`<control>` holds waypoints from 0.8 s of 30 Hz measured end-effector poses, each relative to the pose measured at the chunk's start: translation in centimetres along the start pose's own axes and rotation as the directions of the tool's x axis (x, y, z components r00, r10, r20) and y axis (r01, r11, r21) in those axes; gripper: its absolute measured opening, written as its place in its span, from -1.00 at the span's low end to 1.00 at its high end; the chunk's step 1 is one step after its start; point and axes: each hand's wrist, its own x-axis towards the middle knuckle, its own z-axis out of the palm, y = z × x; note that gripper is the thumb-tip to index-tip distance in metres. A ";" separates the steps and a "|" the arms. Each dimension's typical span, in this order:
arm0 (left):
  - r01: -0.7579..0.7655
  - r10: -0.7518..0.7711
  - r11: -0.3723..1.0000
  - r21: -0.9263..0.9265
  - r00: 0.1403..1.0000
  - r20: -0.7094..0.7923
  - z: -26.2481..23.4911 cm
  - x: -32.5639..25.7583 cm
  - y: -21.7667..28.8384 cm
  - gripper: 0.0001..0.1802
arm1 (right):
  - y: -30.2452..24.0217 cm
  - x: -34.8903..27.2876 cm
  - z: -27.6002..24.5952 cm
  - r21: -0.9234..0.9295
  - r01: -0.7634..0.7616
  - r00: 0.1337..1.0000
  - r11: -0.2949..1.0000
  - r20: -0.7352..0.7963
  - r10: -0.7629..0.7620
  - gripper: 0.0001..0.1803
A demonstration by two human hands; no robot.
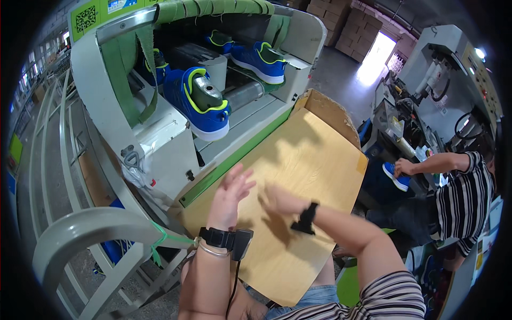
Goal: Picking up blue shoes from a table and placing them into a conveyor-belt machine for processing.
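My left hand (232,193) is raised over the near left part of a light wooden board (314,154), fingers apart and holding nothing. Beside it, my right hand (281,200) is smeared by motion over the same board; its fingers look stretched out and nothing shows in them. Beyond my hands, a blue sports shoe (205,114) with a yellow-green collar and white sole sits in the opening of a white and green machine (160,144). A similar blue shoe (261,63) is farther right inside. Dark lasts fill both shoes. Neither hand touches a shoe.
A curved metal rail (96,224) and rack bars stand at my left. A torn cardboard edge (330,112) borders the board's far side. At right, a co-worker in a striped shirt (464,197) holds a blue shoe (396,177) by another machine (448,90). Stacked cartons (352,26) stand behind.
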 end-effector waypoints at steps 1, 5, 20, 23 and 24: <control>0.084 -0.078 0.987 0.136 0.996 -0.048 0.1 -0.3 -0.3 -0.45 | -2.8 -3.5 1.2 -0.135 0.014 0.988 0.991 0.155 0.007 -0.24; 0.108 -0.113 0.980 0.166 0.993 0.020 1.9 -0.8 -2.0 -0.56 | -6.6 -14.9 6.0 -0.196 0.021 0.998 0.980 0.069 -0.007 -0.23; 0.017 -0.019 0.939 0.344 1.000 0.001 3.3 -0.2 -6.0 -0.72 | -5.6 -13.4 0.8 0.165 0.025 0.991 0.986 -0.133 -0.003 -0.39; 0.004 0.033 0.968 0.250 0.989 -0.141 3.0 0.3 -5.4 -0.77 | -5.0 -9.3 -1.4 -0.022 0.036 0.926 0.999 -0.374 -0.042 -0.33; 0.017 0.016 0.963 0.270 0.993 -0.118 2.2 0.7 -5.7 -0.75 | -4.7 -8.0 -2.1 -0.078 0.021 0.900 0.997 -0.434 -0.053 -0.30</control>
